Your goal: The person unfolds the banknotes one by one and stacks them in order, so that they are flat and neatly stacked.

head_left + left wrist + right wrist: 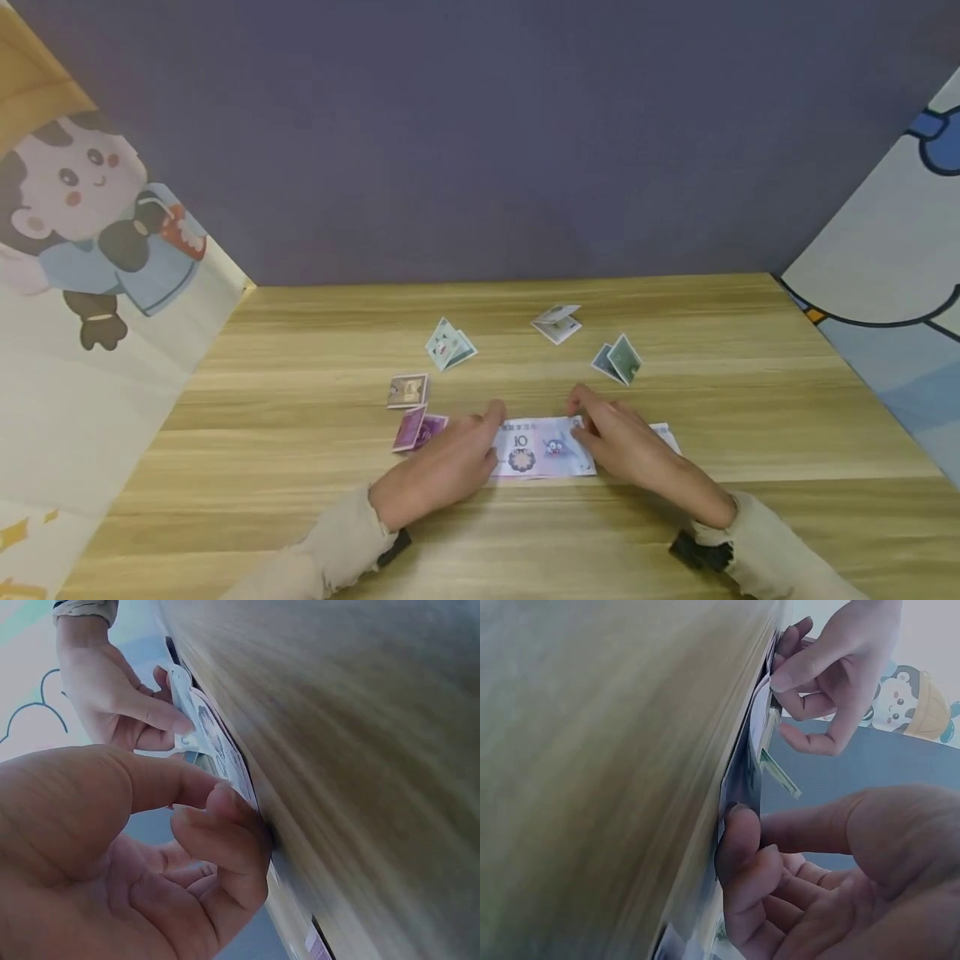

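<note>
Desk [240, 500] runs back to a dark purple-grey wall [487, 150]; its L & R edges meet printed side walls, well apart from the hands. Wide bare wood both sides, plus a strip on the near side of the 10 note [552, 468], which lies flat-ish approx. mid-desk betw. the hands, a pinkish edge showing under its near side. Less room beyond: folded notes arc round the far & L sides, i.e. purple [410, 427] just beside the L hand [453, 462], brown [407, 391] near it, then pale green [445, 345], grey-white [557, 326] farthest, dark green [626, 360] beyond the R hand [624, 446]. Another pale note [664, 435] sits partly hidden behind the R forearm. L hand comes in from lower L, its grip narrow, thumb & index pinching the 10 note's L end, other fingers curled (L wrist cam). R hand mirrors it from lower R, index bent, grip also narrow, thumb & index on the R end (R wrist cam). Both wrists low, close to desk; sleeves [333, 537] end just behind the wrists, dk straps [702, 553] under.
</note>
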